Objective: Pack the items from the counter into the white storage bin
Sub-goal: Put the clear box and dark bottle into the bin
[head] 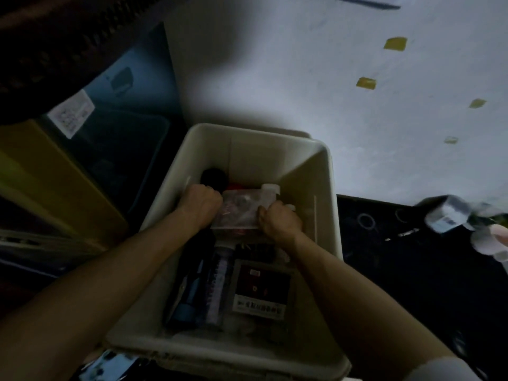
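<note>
The white storage bin [324, 193] stands open below me in dim light. Both my hands are deep inside it. My left hand [202, 202] and my right hand [279, 220] grip the two sides of a clear plastic packet [239, 211] with small reddish contents. Behind the packet lie a black round object [214, 176] and a small white bottle [270, 189]. Nearer to me in the bin lie a dark flat box with a barcode label [261, 288], a clear tube [218, 281] and a dark pouch with a blue part [187, 295].
A black counter [398, 270] runs along the bin's right side, with a crumpled white and blue wrapper [445, 215] and small metal parts on it. Left of the bin stand a dark blue lidded crate [129, 114] and a yellow box [55, 174]. Yellow tape pieces mark the pale wall.
</note>
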